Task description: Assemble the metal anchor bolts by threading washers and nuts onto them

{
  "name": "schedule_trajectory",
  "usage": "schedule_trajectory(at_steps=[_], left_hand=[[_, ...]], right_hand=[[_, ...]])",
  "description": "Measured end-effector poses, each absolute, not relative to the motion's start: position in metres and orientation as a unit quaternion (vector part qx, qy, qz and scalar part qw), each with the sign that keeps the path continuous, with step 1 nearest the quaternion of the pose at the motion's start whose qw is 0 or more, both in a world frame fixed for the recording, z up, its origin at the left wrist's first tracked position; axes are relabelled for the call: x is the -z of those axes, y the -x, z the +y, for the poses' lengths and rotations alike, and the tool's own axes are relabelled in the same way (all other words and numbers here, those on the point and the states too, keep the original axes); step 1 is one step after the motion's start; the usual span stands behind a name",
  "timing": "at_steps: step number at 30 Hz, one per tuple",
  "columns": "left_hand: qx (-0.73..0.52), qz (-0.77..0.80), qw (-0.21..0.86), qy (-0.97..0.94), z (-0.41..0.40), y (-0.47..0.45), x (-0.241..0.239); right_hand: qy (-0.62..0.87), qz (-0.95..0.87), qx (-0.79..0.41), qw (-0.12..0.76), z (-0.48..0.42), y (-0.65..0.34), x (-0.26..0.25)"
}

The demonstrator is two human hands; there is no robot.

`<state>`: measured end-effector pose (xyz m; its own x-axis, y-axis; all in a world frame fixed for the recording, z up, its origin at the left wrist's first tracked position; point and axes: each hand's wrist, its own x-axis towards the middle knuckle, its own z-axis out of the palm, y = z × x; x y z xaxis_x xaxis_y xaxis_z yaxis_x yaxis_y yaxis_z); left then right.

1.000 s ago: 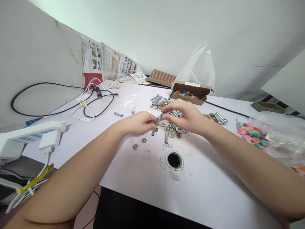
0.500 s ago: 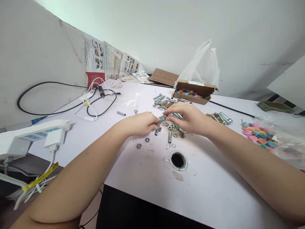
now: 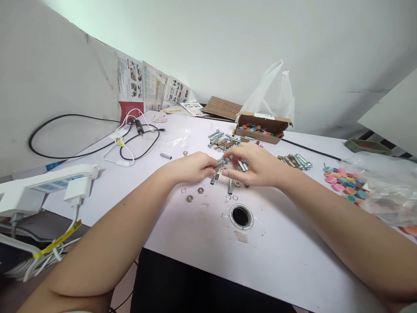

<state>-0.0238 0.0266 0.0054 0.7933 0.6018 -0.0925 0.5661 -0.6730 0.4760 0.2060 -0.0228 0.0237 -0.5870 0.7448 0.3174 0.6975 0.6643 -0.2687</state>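
Observation:
My left hand (image 3: 192, 168) and my right hand (image 3: 252, 164) meet over the middle of the white table (image 3: 182, 234). Both pinch a small silver bolt (image 3: 220, 161) held between them, fingers closed on it. Under and beyond the hands lies a scatter of bolts, sleeves and nuts (image 3: 228, 141). A metal sleeve (image 3: 230, 187) lies just below my right hand. Two hex nuts (image 3: 194, 194) and small washers (image 3: 230, 198) rest in front of the hands.
A round cable hole (image 3: 241, 216) sits near the front edge. A cardboard box (image 3: 262, 126) of coloured pieces and a plastic bag stand at the back. Coloured discs (image 3: 343, 184) lie right. Cables (image 3: 130, 139) and a power strip (image 3: 42, 184) are left.
The hands have stayed together on the bolt; my right fingers shifted slightly along it. The view has drifted a little.

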Motion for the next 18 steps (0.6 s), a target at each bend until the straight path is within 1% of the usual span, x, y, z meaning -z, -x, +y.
schedule_trajectory(at_steps=[3, 5, 7, 9, 13, 15, 18], left_hand=[[-0.026, 0.324, 0.272, -0.906, 0.029, 0.025, -0.004], [-0.026, 0.329, 0.273, -0.904, 0.03, 0.026, -0.004], [-0.033, 0.327, 0.27, -0.905, 0.032, 0.027, -0.003], [-0.037, 0.322, 0.27, -0.907, 0.033, 0.028, -0.003], [-0.043, 0.319, 0.277, -0.905, 0.037, 0.029, -0.002], [-0.044, 0.318, 0.279, -0.905, 0.038, 0.03, -0.002], [-0.047, 0.316, 0.275, -0.907, 0.038, 0.032, -0.002]], right_hand=[[0.482, -0.86, -0.083, 0.144, -0.024, -0.212, -0.028], [0.496, -0.849, -0.101, 0.15, -0.025, -0.214, -0.029], [0.455, -0.864, -0.114, 0.184, -0.026, -0.215, -0.028], [0.413, -0.883, -0.109, 0.195, -0.025, -0.215, -0.026], [0.453, -0.878, -0.064, 0.14, -0.024, -0.217, -0.023], [0.465, -0.868, -0.076, 0.16, -0.024, -0.217, -0.022], [0.421, -0.875, -0.112, 0.21, -0.025, -0.217, -0.022]])
